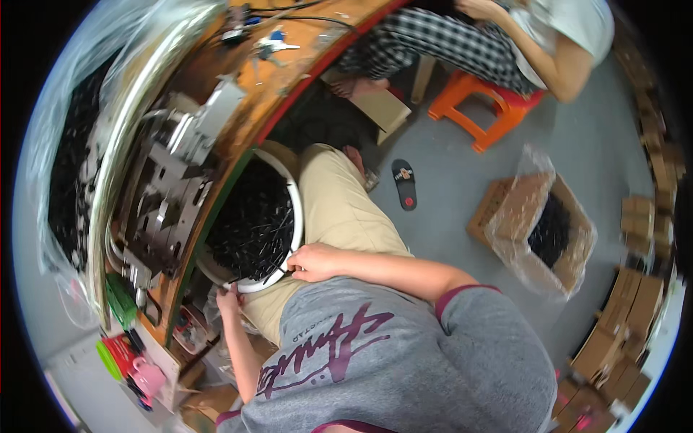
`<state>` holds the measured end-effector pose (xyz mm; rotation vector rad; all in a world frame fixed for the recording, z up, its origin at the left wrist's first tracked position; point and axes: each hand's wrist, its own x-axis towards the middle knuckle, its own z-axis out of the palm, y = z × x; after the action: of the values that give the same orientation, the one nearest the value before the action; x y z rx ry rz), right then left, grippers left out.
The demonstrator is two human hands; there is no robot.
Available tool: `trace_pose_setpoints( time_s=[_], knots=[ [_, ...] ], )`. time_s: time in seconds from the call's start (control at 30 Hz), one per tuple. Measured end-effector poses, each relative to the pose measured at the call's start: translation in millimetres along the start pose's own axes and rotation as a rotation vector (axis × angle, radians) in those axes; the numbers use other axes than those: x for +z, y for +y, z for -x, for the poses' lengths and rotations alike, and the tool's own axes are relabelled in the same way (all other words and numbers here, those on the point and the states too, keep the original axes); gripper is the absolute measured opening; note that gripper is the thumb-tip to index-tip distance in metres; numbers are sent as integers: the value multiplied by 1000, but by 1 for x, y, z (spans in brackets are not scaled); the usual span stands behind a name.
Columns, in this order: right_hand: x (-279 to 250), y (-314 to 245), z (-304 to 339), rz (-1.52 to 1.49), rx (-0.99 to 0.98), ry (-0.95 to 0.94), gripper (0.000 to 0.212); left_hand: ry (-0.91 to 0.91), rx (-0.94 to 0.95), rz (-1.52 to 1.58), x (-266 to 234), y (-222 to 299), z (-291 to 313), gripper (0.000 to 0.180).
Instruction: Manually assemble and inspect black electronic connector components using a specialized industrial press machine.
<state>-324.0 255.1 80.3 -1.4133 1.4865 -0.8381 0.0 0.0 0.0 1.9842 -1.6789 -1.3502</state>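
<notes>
A round white bucket (298,216) full of thin black pieces (253,224) stands between my legs and the workbench. My right hand (315,262) is closed at the bucket's near right rim, with a small thin black piece at its fingertips. At the near left rim, my left hand (229,299) pinches what looks like another thin black piece. Both pieces are too small to name more exactly. Part of the bucket's far left side is hidden under the bench edge.
A metal fixture (170,198) sits on the wooden workbench (289,54), with keys (274,45) farther along. Beyond sits another person on an orange stool (484,108). A plastic-lined carton (505,209) of black pieces and a black slipper (405,185) lie on the floor. Cartons (624,310) line the right side.
</notes>
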Motion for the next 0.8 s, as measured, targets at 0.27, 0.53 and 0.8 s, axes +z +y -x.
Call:
trace_pose_setpoints(
  time_s=[0.27,0.53,0.8],
  knots=[
    [-12,-13,2,-46,-202,279,13,-94,106,-663,-18,7,-45,44],
    [-41,-55,3,32,-302,359,13,130,165,-335,34,15,53,55],
    [-155,-177,-87,270,-697,654,19,-300,237,-703,-21,141,145,66]
  ],
)
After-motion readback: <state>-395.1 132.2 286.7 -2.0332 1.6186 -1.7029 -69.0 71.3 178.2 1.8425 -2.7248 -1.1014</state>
